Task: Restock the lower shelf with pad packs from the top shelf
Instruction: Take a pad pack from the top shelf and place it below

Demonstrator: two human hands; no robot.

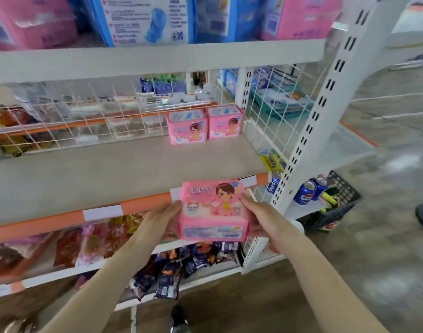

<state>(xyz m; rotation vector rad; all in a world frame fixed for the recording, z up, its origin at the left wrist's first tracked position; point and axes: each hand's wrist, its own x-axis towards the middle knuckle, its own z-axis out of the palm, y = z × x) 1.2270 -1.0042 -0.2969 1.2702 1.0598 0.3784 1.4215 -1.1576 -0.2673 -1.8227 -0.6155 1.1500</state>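
A pink pad pack (214,210) with a cartoon girl on its front is held between both hands, just in front of the lower shelf's orange edge. My left hand (157,218) grips its left side, my right hand (258,218) grips its right side. Two matching pink pad packs (187,127) (225,122) stand upright side by side at the back right of the lower shelf (109,169). On the top shelf (157,58) sit large pink packs (32,22) (299,16) and blue packs (143,19).
A white wire grid (85,118) backs the lower shelf, and a white slotted upright (311,121) stands at its right end. Snack bags (172,270) fill the shelves below. A black crate (335,207) with soda cans (309,191) sits on the floor to the right.
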